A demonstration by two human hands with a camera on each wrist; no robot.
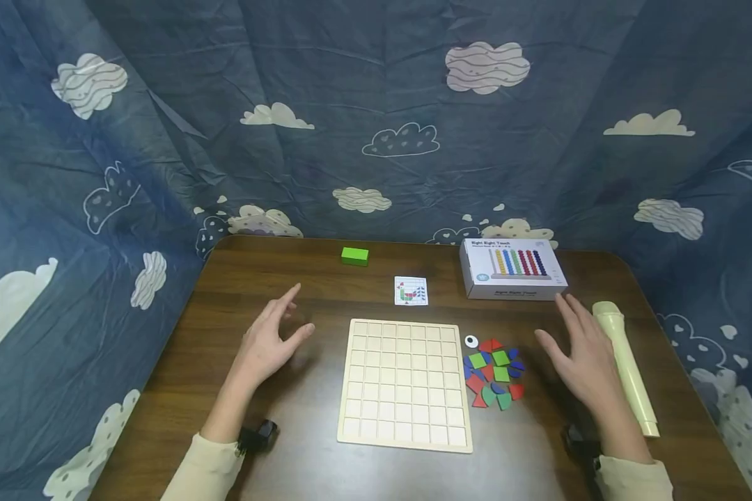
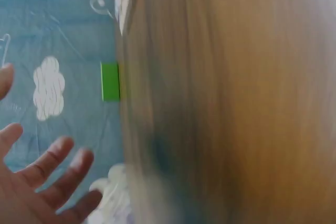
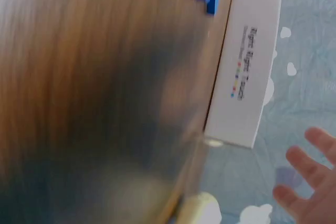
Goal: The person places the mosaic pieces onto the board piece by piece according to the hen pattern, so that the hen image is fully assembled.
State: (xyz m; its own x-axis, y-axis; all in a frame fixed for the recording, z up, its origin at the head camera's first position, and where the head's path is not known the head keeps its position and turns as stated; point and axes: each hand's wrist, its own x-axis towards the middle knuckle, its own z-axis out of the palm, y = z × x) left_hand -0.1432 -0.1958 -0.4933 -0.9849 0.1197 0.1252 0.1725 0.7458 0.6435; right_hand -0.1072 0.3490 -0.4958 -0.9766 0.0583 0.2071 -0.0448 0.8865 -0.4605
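Note:
My left hand (image 1: 268,348) hovers over the table left of a wooden grid board (image 1: 404,386), fingers extended and holding nothing. In the left wrist view its fingers are spread apart. On the other side, my right hand (image 1: 583,355) is held above the table with fingers straight and nothing in them. Between it and the board lies a loose cluster of red, blue and green pieces (image 1: 494,372) in triangle, square and quarter-round shapes. A white disc with a black dot (image 1: 471,342) lies at the cluster's top left. The board's square cells hold no pieces.
A small pattern card (image 1: 411,291) lies behind the board, with a green block (image 1: 354,257) farther back. At the back right stands a white box (image 1: 512,270) picturing coloured beads. A pale yellow tube (image 1: 625,369) lies right of my right hand. A cloud-print curtain (image 1: 376,90) surrounds the table.

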